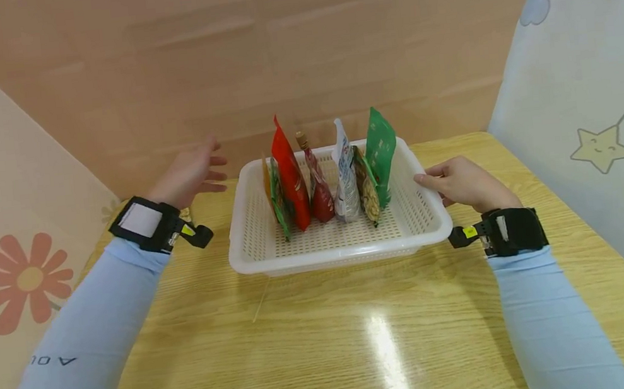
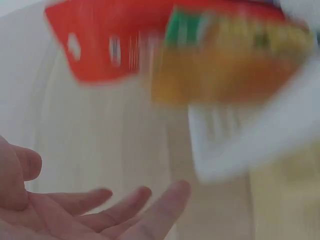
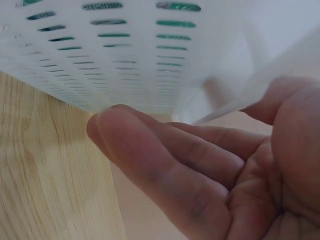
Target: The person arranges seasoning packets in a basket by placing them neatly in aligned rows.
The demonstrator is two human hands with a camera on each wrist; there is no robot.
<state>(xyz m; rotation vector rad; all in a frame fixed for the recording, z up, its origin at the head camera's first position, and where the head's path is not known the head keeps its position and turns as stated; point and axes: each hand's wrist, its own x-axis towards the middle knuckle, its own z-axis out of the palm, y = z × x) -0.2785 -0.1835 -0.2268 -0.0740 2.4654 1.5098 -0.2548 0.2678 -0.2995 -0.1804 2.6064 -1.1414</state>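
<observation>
A white plastic basket (image 1: 341,255) with slotted walls holds several upright packets. From left to right stand a thin orange-and-green packet (image 1: 279,214), a red pouch (image 1: 292,184), a dark red bottle-shaped pack (image 1: 321,200), a white bag (image 1: 347,181), a packet with nut-like pieces (image 1: 371,204) and a green pouch (image 1: 382,152). My right hand (image 1: 462,184) grips the basket's right rim, thumb (image 3: 287,100) over it and fingers (image 3: 150,150) under it outside the wall. Apart from the basket's left side, my left hand (image 1: 190,172) has its fingers (image 2: 165,210) spread and holds nothing.
The basket is over a light wooden table (image 1: 305,347). A brown paper-like wall (image 1: 331,47) rises behind it. Patterned panels stand at the left (image 1: 23,218) and right (image 1: 593,95). A small yellowish thing (image 1: 185,215) shows partly behind my left wrist.
</observation>
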